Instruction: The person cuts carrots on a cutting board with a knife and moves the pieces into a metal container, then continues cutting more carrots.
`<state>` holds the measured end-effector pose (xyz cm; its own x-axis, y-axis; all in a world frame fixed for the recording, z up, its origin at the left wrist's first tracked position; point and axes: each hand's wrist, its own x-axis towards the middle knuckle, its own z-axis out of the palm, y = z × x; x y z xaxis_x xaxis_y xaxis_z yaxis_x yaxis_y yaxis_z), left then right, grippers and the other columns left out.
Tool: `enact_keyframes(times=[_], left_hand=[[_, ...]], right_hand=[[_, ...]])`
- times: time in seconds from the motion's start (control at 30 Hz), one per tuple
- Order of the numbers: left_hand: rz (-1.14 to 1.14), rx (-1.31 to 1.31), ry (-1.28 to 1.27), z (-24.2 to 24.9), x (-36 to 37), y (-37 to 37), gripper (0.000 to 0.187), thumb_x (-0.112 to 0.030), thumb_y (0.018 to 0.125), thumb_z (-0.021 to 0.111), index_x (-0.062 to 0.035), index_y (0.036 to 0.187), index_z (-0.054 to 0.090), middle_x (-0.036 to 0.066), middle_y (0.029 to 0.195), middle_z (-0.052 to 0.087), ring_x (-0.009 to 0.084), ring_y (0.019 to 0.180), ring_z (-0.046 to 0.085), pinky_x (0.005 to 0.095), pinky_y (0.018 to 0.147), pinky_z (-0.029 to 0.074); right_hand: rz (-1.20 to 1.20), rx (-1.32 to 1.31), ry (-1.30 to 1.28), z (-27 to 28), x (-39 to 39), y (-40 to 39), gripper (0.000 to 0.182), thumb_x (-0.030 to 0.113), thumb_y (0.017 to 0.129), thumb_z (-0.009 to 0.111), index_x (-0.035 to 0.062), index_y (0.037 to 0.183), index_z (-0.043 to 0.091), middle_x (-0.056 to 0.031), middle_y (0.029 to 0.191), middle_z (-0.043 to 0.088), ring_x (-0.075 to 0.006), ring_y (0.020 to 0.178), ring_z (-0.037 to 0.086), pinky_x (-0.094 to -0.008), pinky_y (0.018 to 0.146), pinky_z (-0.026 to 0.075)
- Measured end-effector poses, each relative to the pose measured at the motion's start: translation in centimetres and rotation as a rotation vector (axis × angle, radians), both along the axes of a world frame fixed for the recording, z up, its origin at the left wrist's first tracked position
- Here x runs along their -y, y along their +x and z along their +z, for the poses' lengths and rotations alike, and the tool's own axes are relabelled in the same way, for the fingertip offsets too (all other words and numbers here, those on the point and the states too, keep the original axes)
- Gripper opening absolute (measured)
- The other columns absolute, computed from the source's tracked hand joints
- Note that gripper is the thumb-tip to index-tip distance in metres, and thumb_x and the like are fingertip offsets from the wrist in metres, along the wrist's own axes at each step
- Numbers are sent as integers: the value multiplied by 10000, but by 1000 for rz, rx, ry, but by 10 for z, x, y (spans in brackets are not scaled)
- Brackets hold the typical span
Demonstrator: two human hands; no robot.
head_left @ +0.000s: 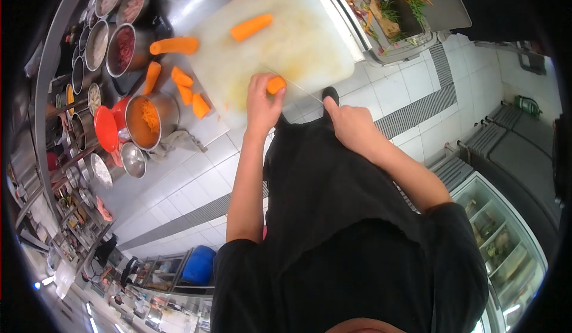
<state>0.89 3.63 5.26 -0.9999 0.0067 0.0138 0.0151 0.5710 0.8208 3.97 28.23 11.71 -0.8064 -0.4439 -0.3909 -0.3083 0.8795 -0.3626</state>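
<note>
Carrot piece at the near edge of the white cutting board, pinched between thumb and curled fingers of the left hand. Right hand closed round a knife, handle hidden in the fist; thin blade angled just beside the carrot piece, contact cannot be told. Whole carrot lying farther up the board. Left of board: metal pot with shredded carrot. Right: scraps in a tub.

held carrot: smooth, matt | cutting board: smooth plastic | pot: glossy metal | apron: matt cloth
</note>
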Motion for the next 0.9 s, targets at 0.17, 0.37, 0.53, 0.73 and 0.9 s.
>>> enact_keyframes(times=[0.17,0.37,0.53,0.73,0.9], left_hand=[[18,23,13,-3,0,-1,328,-96,863,755,-30,1157,625,156,1179,615,375,1115,600,418,963,491],[39,57,54,-2,-1,-1,319,-86,866,757,-30,1148,618,153,1173,615,369,1105,610,407,953,496],[48,63,54,-1,0,-1,340,-67,851,773,-30,1155,628,146,1181,623,355,1109,617,394,966,497],[39,20,58,-4,2,-2,331,-88,860,807,-36,1143,644,108,1168,631,272,1039,627,351,922,505],[50,51,102,-3,2,-3,349,-76,843,804,-31,1151,647,122,1174,635,305,1084,633,376,955,508]], right_hand=[[0,6,-11,27,-14,7,216,38,902,570,56,1100,486,-137,657,681,-341,615,710,-451,522,532],[38,47,79,40,-21,9,203,45,905,582,58,1083,485,-126,665,687,-323,610,715,-432,525,545],[53,71,63,36,-18,4,223,48,893,600,52,1085,487,-127,670,687,-328,615,719,-443,534,550],[59,59,-27,5,-7,-15,249,37,881,604,43,1103,492,-151,679,686,-355,629,716,-457,540,547],[62,15,-84,-54,0,-17,286,41,875,599,43,1142,497,-168,702,694,-376,668,722,-482,574,555]])
